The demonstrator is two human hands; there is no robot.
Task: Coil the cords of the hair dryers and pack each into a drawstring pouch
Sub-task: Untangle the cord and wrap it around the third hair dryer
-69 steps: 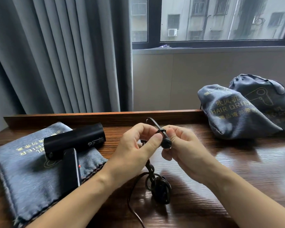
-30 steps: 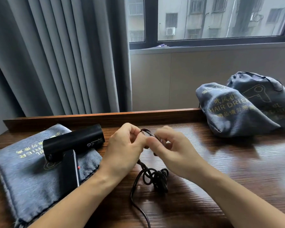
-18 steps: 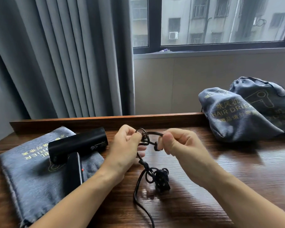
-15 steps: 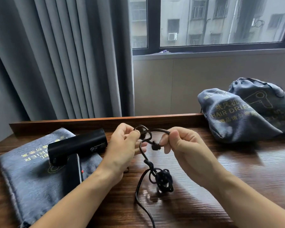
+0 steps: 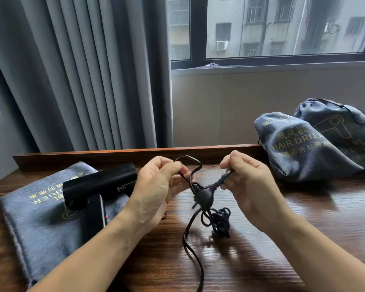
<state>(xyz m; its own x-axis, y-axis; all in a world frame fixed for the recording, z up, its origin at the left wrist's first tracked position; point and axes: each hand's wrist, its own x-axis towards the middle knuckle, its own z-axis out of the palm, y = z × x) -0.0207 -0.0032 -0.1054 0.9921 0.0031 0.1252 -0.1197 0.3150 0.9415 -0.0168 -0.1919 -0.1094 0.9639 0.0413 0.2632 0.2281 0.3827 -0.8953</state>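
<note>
Where the wooden worktop (image 5: 303, 239) spreads widest, a landmark: the black hair dryer (image 5: 99, 184), lying on a flat grey drawstring pouch (image 5: 40, 224) at the left. Far right of the dryer, against the back ledge, two filled pouches (image 5: 299, 148), apparently packed already. Just right of the dryer, the black cord (image 5: 191, 243), running off the near edge and bunched in a knotted tangle (image 5: 219, 222) on the wood. Above that tangle, lifted clear, the plug (image 5: 204, 197). Left hand (image 5: 158, 188) beside the dryer's barrel, fingers curled, pinching a loop of cord; right hand (image 5: 247, 186) further right, fingers curled, pinching the strand by the plug. Both wrists raised, forearms angled inward. Probably untangling before coiling: better to ease the plug back through the loop than to pull the strands apart and tighten the knot; then wind even turns.
</note>
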